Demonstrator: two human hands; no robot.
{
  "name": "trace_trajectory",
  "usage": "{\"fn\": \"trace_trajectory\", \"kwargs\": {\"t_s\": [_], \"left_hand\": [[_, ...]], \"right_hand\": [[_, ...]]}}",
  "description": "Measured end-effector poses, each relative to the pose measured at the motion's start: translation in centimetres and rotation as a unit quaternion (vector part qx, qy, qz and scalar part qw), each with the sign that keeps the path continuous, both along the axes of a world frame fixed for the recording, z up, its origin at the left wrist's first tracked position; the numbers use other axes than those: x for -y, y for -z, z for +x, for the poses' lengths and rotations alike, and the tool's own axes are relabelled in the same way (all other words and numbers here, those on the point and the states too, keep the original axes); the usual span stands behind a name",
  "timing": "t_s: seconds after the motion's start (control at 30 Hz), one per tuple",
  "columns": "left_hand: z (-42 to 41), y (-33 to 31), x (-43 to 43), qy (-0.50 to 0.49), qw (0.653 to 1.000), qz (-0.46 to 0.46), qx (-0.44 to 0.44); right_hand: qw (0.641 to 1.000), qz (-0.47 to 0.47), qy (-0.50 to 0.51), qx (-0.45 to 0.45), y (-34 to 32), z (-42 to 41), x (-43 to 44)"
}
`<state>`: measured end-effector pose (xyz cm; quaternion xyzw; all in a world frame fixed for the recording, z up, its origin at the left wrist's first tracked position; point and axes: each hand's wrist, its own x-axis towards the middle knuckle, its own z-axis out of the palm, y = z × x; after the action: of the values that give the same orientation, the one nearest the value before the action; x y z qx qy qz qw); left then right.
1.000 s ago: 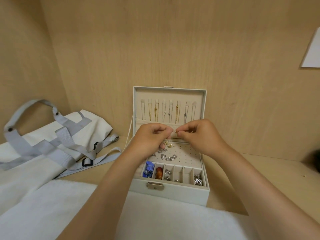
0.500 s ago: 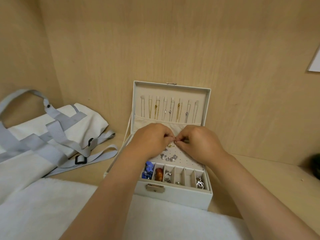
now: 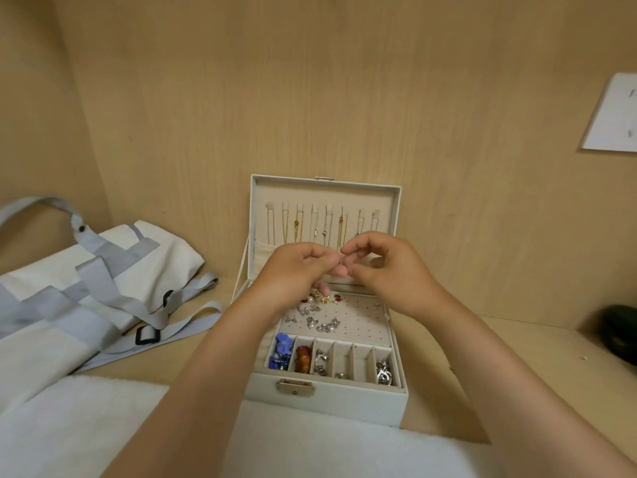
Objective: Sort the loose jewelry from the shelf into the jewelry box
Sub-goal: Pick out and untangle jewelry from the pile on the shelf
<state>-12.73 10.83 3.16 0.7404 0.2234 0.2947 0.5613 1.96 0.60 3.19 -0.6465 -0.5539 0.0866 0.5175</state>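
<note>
Box (image 3: 324, 405) sits open on the shelf (image 3: 482, 357), earrings (image 3: 317, 319) on its panel. Your left hand (image 3: 300, 267) and right hand (image 3: 389, 270) hover above it, fingertips (image 3: 339, 270) curled together; any pinched item is too small to tell.

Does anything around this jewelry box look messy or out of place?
Mildly: earrings crowd the left of the perforated panel in the jewelry box, apparently lying loose; its right side is mostly bare. Nothing looks spilled or damaged.

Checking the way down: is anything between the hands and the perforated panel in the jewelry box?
Nothing visible. The lid stands open behind, and the left hand and right hand hover above the perforated panel. Earrings cover its left part; the right part is bare.
</note>
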Motion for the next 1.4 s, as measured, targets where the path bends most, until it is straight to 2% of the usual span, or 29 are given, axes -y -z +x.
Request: {"fn": "trace_trajectory", "kwargs": {"t_s": [0.1, 0.27, 0.4, 0.63, 0.87, 1.03, 1.2, 1.4], "left_hand": [[0.2, -0.1, 0.0, -0.012, 0.999, -0.043, 0.003], [0.3, -0.4, 0.5, 0.011, 0.986, -0.164, 0.029], [0.2, -0.8, 0.8, 0.016, 0.985, -0.167, 0.030], [-0.2, -0.8, 0.4, 0.084, 0.982, -0.169, 0.006], [-0.3, -0.8, 0.2, 0.090, 0.986, -0.138, -0.001], [-1.0, -1.2, 0.0, 0.055, 0.995, -0.067, -0.042], [-1.2, -1.5, 0.3, 0.036, 0.997, -0.009, -0.063], [-0.8, -1.3, 0.5, 0.014, 0.997, 0.033, -0.067]], "right_hand": [[0.997, 0.014, -0.044, -0.069, -0.7, -0.4, 0.4], [0.989, 0.023, -0.050, -0.139, -0.8, -0.3, 0.5], [0.987, 0.031, -0.038, -0.156, -0.9, -0.4, 0.6], [0.974, 0.023, -0.042, -0.223, -1.3, -0.5, 0.7], [0.982, -0.008, -0.064, -0.179, -1.5, -0.4, 1.2], [0.990, -0.013, -0.061, -0.127, -1.2, -0.5, 1.0], [0.998, 0.023, -0.030, -0.048, -0.9, -0.6, 0.4], [0.996, 0.070, -0.019, -0.052, -0.6, -0.7, 0.3]]}}
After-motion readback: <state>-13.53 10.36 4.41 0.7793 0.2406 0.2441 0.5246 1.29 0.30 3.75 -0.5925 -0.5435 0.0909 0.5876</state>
